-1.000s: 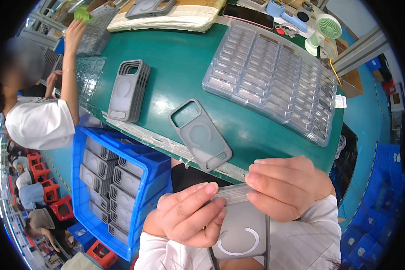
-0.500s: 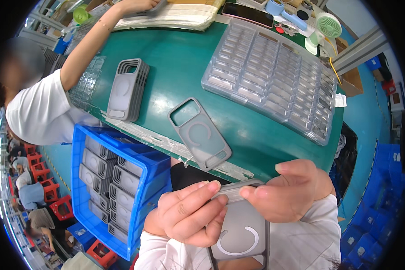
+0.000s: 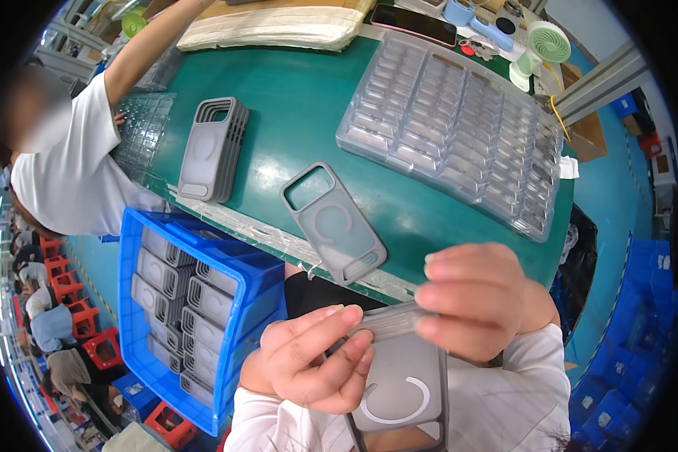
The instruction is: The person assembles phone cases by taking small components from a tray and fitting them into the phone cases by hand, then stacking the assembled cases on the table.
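Note:
My left hand point(image 3: 309, 358) is closed on a grey phone case point(image 3: 399, 361) with a frosted back and a pale ring, holding it by its upper left edge. A raised strip runs across the case's top end, and its camera opening points down toward me. At the upper right corner of this case is my right hand point(image 3: 474, 301), slightly blurred, its fingers stretched out and apart; whether they touch the case is unclear. A second grey case point(image 3: 335, 226) lies alone on the green table point(image 3: 279, 83), ahead of my hands. Left of it stands a stack of like cases point(image 3: 209, 151).
A blue bin point(image 3: 230, 331) full of cases stands at the left by the table edge. A clear plastic tray point(image 3: 459, 128) with many compartments covers the table's right. Behind it are a phone point(image 3: 414, 24) and a small green fan point(image 3: 546, 45). A co-worker's arm point(image 3: 151, 53) reaches over at far left.
My right hand has shifted; its thumb has come off the strip and its fingers now point left at the case's corner. The co-worker's arm has moved farther up and left.

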`<state>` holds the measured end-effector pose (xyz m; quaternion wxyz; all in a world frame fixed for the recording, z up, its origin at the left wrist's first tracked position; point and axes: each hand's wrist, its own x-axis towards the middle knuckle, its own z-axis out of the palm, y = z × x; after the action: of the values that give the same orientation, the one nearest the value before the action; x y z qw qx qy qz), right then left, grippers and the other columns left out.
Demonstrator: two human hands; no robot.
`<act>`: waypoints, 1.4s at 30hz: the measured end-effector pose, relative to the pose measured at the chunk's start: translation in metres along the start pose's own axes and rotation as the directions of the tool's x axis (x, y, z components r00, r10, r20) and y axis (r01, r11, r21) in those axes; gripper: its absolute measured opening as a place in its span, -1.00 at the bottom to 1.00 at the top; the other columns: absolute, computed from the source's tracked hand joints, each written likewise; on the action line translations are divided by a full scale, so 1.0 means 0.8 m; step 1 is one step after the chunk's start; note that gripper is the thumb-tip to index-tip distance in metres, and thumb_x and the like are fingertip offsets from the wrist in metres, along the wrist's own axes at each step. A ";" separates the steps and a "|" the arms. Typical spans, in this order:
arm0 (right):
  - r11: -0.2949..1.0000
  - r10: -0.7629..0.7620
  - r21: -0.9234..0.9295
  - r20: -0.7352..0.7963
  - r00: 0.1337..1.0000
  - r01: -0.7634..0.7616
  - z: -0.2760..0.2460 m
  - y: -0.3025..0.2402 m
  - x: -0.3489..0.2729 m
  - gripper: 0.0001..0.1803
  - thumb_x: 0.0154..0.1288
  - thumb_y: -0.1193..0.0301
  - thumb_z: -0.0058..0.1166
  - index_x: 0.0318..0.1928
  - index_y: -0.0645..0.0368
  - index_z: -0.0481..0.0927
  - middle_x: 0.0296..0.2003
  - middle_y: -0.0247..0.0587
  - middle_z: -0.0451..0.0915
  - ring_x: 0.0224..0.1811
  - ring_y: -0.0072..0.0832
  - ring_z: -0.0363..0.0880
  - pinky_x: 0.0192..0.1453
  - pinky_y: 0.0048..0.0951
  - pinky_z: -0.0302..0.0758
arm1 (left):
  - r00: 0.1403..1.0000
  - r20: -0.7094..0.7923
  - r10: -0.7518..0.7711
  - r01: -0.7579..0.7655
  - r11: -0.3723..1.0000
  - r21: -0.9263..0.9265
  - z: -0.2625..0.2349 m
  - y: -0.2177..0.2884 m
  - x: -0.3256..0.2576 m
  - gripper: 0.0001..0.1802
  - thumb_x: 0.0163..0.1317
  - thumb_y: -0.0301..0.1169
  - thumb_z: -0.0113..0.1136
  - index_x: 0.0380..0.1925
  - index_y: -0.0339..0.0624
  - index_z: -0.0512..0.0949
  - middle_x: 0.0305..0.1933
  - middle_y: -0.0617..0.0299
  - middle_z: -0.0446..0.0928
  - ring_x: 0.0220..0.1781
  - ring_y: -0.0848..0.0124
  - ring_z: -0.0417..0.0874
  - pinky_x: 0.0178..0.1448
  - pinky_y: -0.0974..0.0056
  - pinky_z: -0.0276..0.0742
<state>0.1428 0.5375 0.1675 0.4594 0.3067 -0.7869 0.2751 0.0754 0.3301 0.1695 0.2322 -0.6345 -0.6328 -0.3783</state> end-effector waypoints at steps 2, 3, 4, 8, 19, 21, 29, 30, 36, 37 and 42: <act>0.993 0.100 0.055 0.050 0.994 -0.103 -0.002 0.003 -0.005 -0.90 0.01 0.46 0.11 -0.38 0.07 0.52 -0.33 -0.22 0.64 -0.26 -0.36 0.60 -0.19 -0.38 0.59 | 1.000 -0.002 0.002 -0.002 1.000 0.020 -0.001 -0.002 -0.004 -0.85 -0.11 -0.55 0.24 -0.51 -0.12 0.47 -0.34 0.26 0.51 -0.17 0.18 0.63 -0.18 0.26 0.69; 0.993 0.101 0.052 0.053 0.994 -0.103 -0.002 0.002 -0.005 -0.90 0.01 0.46 0.11 -0.38 0.07 0.52 -0.33 -0.22 0.64 -0.26 -0.36 0.60 -0.19 -0.38 0.59 | 1.000 -0.001 0.007 -0.007 1.000 0.019 -0.001 -0.003 -0.004 -0.84 -0.12 -0.55 0.24 -0.51 -0.12 0.47 -0.35 0.26 0.51 -0.17 0.18 0.63 -0.18 0.26 0.69; 0.999 0.054 0.003 0.032 0.998 -0.054 -0.002 0.000 -0.006 -0.87 0.02 0.45 0.10 -0.34 0.07 0.51 -0.33 -0.20 0.64 -0.29 -0.37 0.60 -0.20 -0.39 0.59 | 1.000 0.001 0.013 -0.013 1.000 0.018 -0.001 -0.003 -0.004 -0.84 -0.12 -0.54 0.24 -0.52 -0.12 0.46 -0.35 0.26 0.50 -0.17 0.18 0.63 -0.18 0.26 0.69; 0.995 -0.045 -0.091 0.022 0.999 0.047 -0.002 -0.001 -0.007 -0.78 0.08 0.44 0.07 -0.21 0.09 0.47 -0.33 -0.17 0.64 -0.31 -0.40 0.59 -0.23 -0.40 0.60 | 1.000 0.006 -0.006 0.006 1.000 0.007 -0.001 -0.001 -0.003 -0.84 -0.12 -0.54 0.24 -0.52 -0.12 0.45 -0.34 0.26 0.50 -0.16 0.17 0.63 -0.18 0.25 0.69; 0.992 -0.073 -0.100 0.042 0.996 0.077 0.000 0.001 -0.006 -0.77 0.08 0.51 0.09 -0.19 0.13 0.47 -0.36 -0.18 0.64 -0.30 -0.43 0.58 -0.25 -0.51 0.62 | 1.000 -0.019 0.022 -0.022 1.000 0.006 0.003 -0.006 -0.003 -0.84 -0.11 -0.53 0.24 -0.54 -0.12 0.44 -0.35 0.27 0.51 -0.18 0.18 0.64 -0.20 0.26 0.70; 0.991 -0.081 -0.102 0.050 0.996 0.085 0.000 0.001 -0.006 -0.77 0.08 0.51 0.10 -0.20 0.14 0.48 -0.37 -0.18 0.64 -0.30 -0.43 0.58 -0.26 -0.51 0.62 | 1.000 -0.012 0.011 -0.011 1.000 0.004 0.002 -0.005 -0.002 -0.84 -0.11 -0.53 0.24 -0.54 -0.12 0.44 -0.35 0.27 0.51 -0.19 0.18 0.64 -0.20 0.26 0.70; 0.996 -0.045 -0.070 0.101 0.994 0.052 -0.005 0.000 0.000 -0.88 0.06 0.51 0.07 -0.31 0.13 0.52 -0.35 -0.21 0.63 -0.29 -0.44 0.58 -0.21 -0.50 0.62 | 1.000 0.000 0.014 -0.014 1.000 -0.016 -0.002 -0.008 -0.005 -0.85 -0.08 -0.57 0.22 -0.50 -0.18 0.44 -0.33 0.20 0.47 -0.16 0.17 0.64 -0.19 0.25 0.70; 0.996 -0.048 -0.064 0.098 0.994 0.054 -0.006 0.001 0.001 -0.88 0.06 0.51 0.07 -0.31 0.13 0.52 -0.35 -0.21 0.63 -0.29 -0.44 0.58 -0.21 -0.50 0.62 | 0.999 -0.025 0.029 -0.030 0.999 -0.037 -0.003 -0.009 -0.007 -0.84 -0.07 -0.60 0.21 -0.47 -0.21 0.43 -0.32 0.18 0.45 -0.15 0.16 0.65 -0.18 0.25 0.70; 0.989 -0.069 -0.117 0.141 0.988 0.086 -0.011 0.001 0.001 -0.94 0.02 0.50 0.07 -0.43 0.09 0.51 -0.31 -0.25 0.63 -0.26 -0.45 0.58 -0.20 -0.48 0.61 | 0.986 -0.139 0.086 -0.092 0.995 -0.037 0.005 -0.015 -0.015 -0.80 -0.07 -0.66 0.19 -0.41 -0.27 0.41 -0.30 0.16 0.40 -0.12 0.15 0.64 -0.15 0.24 0.70; 0.987 -0.050 -0.144 0.134 0.990 0.069 -0.010 0.000 0.001 -0.94 0.01 0.49 0.08 -0.43 0.08 0.50 -0.31 -0.26 0.63 -0.27 -0.45 0.58 -0.21 -0.48 0.60 | 0.988 -0.135 0.069 -0.076 0.996 -0.046 0.005 -0.014 -0.015 -0.79 -0.08 -0.66 0.19 -0.41 -0.27 0.41 -0.31 0.17 0.39 -0.11 0.15 0.64 -0.14 0.25 0.69; 0.989 -0.022 -0.145 0.130 0.991 0.041 -0.001 0.004 0.000 -0.93 0.01 0.49 0.09 -0.44 0.08 0.49 -0.31 -0.27 0.63 -0.28 -0.44 0.59 -0.23 -0.48 0.58 | 0.994 -0.090 0.055 -0.058 0.998 -0.030 0.004 -0.015 -0.016 -0.81 -0.07 -0.63 0.17 -0.43 -0.25 0.41 -0.33 0.17 0.43 -0.15 0.17 0.65 -0.16 0.26 0.68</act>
<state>0.1412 0.5400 0.1672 0.4335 0.3014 -0.8281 0.1886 0.0654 0.3259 0.1557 0.2605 -0.6384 -0.5972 -0.4099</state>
